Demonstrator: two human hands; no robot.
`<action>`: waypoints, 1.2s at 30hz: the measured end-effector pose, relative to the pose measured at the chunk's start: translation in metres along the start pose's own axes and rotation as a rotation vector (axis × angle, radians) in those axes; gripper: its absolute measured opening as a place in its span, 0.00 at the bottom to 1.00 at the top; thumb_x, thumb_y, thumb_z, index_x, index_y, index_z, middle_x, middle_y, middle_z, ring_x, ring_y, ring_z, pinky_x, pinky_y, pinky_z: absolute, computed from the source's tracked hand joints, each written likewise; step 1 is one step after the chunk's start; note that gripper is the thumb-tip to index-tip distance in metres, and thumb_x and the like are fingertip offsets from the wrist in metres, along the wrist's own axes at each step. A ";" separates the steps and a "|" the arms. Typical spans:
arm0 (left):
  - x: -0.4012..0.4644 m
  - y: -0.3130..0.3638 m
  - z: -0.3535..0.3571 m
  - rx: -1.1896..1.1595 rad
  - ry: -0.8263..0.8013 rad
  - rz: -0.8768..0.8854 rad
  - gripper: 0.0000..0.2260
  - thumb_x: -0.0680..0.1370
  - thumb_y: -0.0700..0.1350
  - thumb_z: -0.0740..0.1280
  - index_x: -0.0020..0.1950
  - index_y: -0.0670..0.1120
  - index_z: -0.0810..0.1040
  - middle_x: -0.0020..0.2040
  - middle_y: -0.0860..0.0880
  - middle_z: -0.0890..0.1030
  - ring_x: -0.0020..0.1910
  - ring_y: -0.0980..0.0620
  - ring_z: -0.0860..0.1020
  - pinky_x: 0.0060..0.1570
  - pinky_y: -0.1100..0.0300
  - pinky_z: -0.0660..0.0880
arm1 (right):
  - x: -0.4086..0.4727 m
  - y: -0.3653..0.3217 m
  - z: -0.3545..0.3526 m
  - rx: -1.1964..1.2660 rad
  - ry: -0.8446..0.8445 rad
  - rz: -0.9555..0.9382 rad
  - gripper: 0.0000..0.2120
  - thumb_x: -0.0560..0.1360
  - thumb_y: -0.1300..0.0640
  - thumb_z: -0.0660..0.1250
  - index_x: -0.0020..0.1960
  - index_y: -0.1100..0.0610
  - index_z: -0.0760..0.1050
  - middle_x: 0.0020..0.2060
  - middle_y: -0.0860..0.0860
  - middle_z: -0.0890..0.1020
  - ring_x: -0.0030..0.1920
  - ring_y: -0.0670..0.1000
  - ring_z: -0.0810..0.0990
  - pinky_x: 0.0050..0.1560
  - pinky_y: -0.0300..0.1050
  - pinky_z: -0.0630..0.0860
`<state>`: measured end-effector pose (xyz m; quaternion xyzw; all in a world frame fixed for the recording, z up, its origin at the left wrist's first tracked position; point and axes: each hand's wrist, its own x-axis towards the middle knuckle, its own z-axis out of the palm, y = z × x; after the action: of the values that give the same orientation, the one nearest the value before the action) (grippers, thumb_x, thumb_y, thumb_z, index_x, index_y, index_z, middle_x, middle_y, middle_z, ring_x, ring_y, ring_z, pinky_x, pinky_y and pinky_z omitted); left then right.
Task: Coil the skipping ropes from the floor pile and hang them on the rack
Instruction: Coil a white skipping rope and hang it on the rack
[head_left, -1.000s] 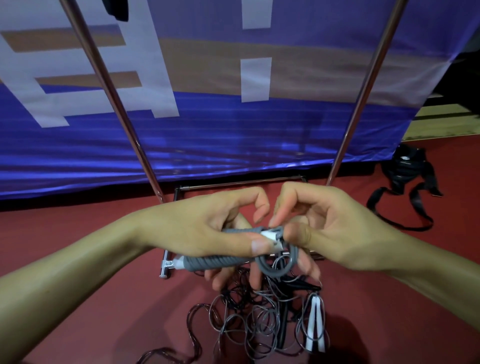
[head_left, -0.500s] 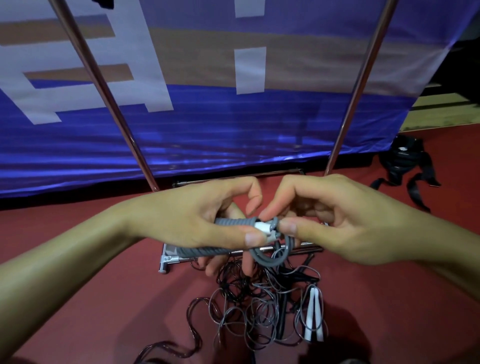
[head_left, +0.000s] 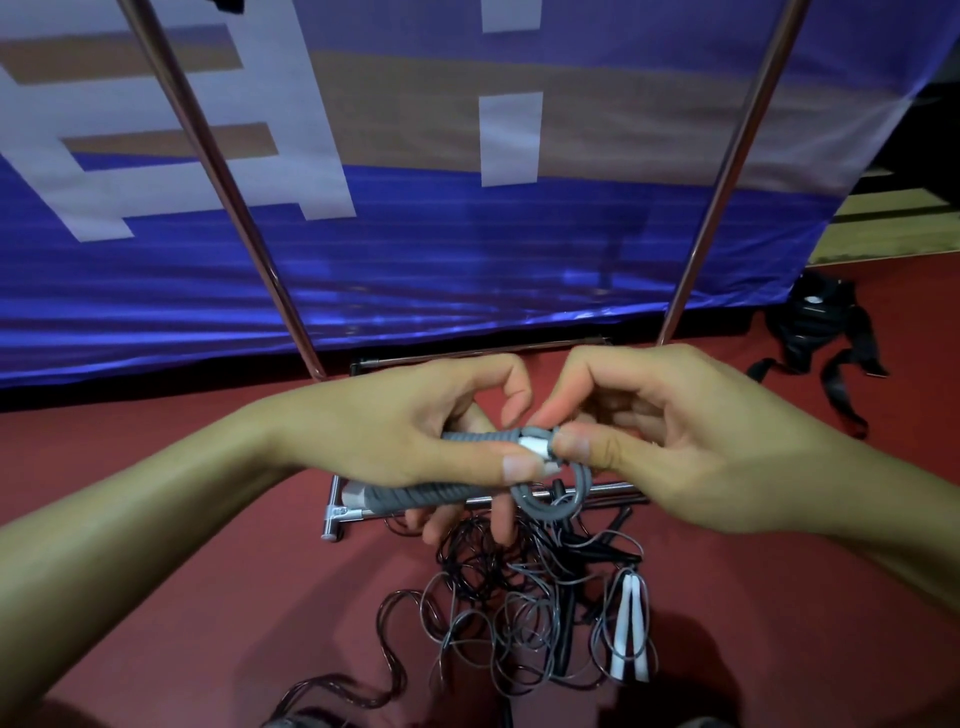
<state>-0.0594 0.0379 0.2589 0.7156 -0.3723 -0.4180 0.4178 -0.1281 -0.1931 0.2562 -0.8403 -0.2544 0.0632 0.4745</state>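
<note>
My left hand (head_left: 415, 441) grips the grey ribbed handles of a skipping rope (head_left: 415, 496), held roughly level at chest height. My right hand (head_left: 660, 441) pinches the grey cord at the white handle tip (head_left: 535, 447), where the cord forms a small loop (head_left: 553, 512). Below on the red floor lies a tangled pile of thin ropes (head_left: 519, 613) with two white handles (head_left: 631, 636) at its right. The metal rack's two slanted poles (head_left: 228, 192) rise in front, its base bar (head_left: 343, 512) low behind my hands.
A blue and white banner (head_left: 467, 260) hangs behind the rack. A black strap bundle (head_left: 821, 338) lies on the floor at the right. Something dark hangs at the top left of the rack (head_left: 228, 5).
Both hands have stayed together on the grey rope; my right thumb and fingers have shifted on the cord at the handle tip, and the small loop sits slightly tighter.
</note>
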 end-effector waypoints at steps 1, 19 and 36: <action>0.000 0.000 0.000 0.007 0.033 -0.011 0.14 0.83 0.45 0.67 0.55 0.42 0.61 0.43 0.41 0.87 0.26 0.41 0.79 0.24 0.59 0.74 | 0.001 -0.001 0.000 -0.014 0.007 -0.009 0.05 0.78 0.50 0.72 0.52 0.49 0.80 0.46 0.41 0.84 0.47 0.51 0.84 0.50 0.54 0.81; 0.011 -0.007 -0.004 0.308 0.255 -0.113 0.18 0.76 0.58 0.71 0.54 0.50 0.66 0.43 0.48 0.87 0.29 0.44 0.81 0.27 0.53 0.75 | 0.030 0.026 0.002 -0.311 -0.055 0.057 0.06 0.83 0.48 0.63 0.47 0.42 0.72 0.52 0.42 0.72 0.51 0.43 0.77 0.55 0.40 0.71; 0.006 0.086 -0.063 0.000 0.829 0.283 0.20 0.77 0.60 0.64 0.52 0.43 0.68 0.34 0.43 0.80 0.24 0.45 0.77 0.23 0.59 0.74 | 0.142 -0.077 -0.111 0.497 0.430 -0.046 0.12 0.87 0.54 0.58 0.46 0.52 0.74 0.39 0.48 0.73 0.39 0.45 0.71 0.40 0.39 0.68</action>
<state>-0.0160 0.0181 0.3543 0.7649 -0.2672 -0.0342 0.5852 0.0048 -0.1765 0.3998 -0.6870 -0.1444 -0.0663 0.7091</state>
